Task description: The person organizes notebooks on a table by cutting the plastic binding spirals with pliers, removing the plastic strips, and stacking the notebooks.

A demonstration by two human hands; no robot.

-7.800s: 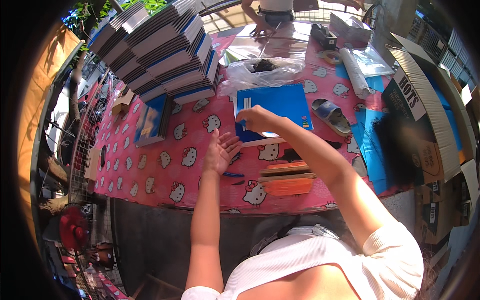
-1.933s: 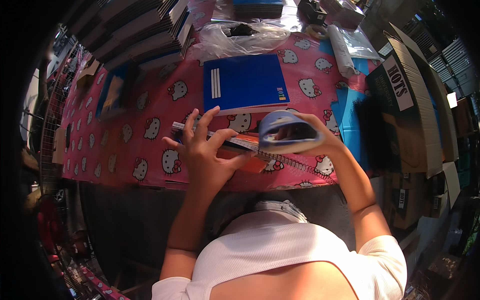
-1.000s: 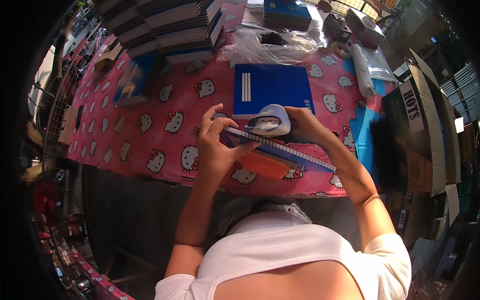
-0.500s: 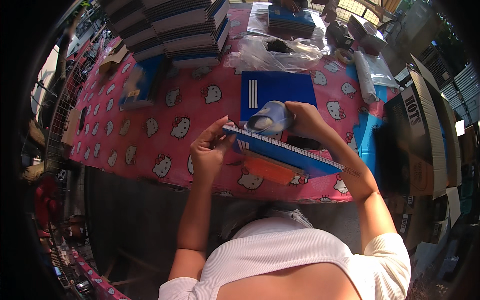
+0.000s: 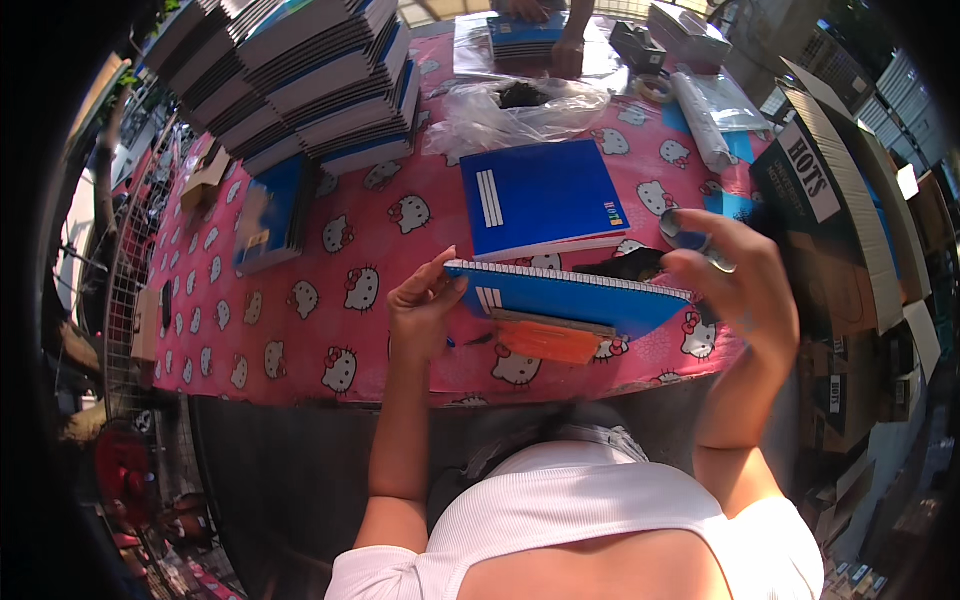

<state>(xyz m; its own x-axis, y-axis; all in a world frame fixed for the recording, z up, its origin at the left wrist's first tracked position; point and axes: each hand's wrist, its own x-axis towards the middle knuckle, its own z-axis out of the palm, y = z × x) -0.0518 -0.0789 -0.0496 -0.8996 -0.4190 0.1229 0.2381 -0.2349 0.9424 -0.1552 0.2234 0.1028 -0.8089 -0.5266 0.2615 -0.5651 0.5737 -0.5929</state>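
Note:
My left hand (image 5: 425, 300) pinches the left end of a blue spiral-bound notebook (image 5: 575, 300), its white coil edge facing up. It is tilted above the table's near side. At the coil's right end is my right hand (image 5: 745, 275), thumb and forefinger curved around a blurred blue-grey tool (image 5: 685, 232); its kind cannot be made out. Beneath the notebook's near side lie an orange block (image 5: 550, 342) and a brown strip (image 5: 555, 322). Just beyond the notebook, a dark object (image 5: 625, 265) is partly hidden. A darker blue notebook (image 5: 545, 195) lies flat behind it.
Tall stacks of notebooks (image 5: 300, 85) stand at the far left, with another blue pile (image 5: 270, 215) nearer. A clear plastic bag (image 5: 520, 110) and a tape roll (image 5: 655, 88) lie farther back. Another person's hands (image 5: 568, 55) are at the far side. An open cardboard box (image 5: 830, 210) stands right.
My right hand has moved right with the blue-grey tool, from the coil's left end to its right end. My left hand keeps its hold on the notebook. The view has shifted slightly.

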